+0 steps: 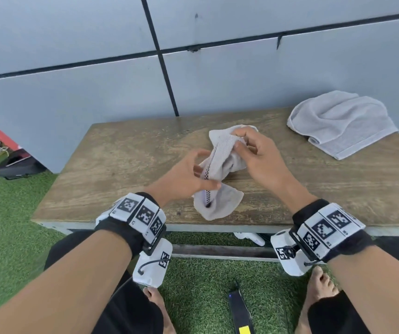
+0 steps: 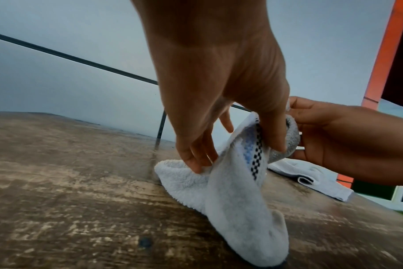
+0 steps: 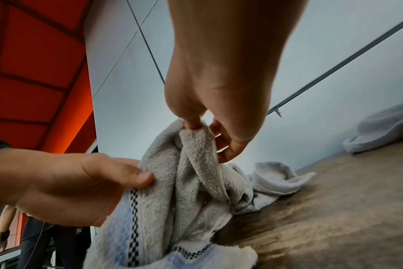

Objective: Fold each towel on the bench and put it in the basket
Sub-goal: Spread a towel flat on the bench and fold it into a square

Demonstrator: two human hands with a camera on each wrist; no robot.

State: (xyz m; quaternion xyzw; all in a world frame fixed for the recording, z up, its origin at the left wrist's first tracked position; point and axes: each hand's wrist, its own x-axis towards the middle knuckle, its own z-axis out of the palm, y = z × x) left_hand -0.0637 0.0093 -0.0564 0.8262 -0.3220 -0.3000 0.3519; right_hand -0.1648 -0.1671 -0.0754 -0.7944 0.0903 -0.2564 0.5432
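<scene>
While the left hand (image 1: 186,174) pinches the towel (image 1: 220,172) low on its checkered band — thumb on one side, fingers curled behind — the cloth's lower end droops onto the wooden surface (image 1: 111,165) near its front edge. Just to the right, the right hand (image 1: 256,157) pinches the towel's bunched upper end above the surface, and a second towel (image 1: 343,124) lies crumpled at the far right corner, well apart.

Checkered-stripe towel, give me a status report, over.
Both hands, left hand and right hand, pinch the checkered-stripe towel, bunched, unfolded. Grey towel waits on bench. Basket unseen.
</scene>
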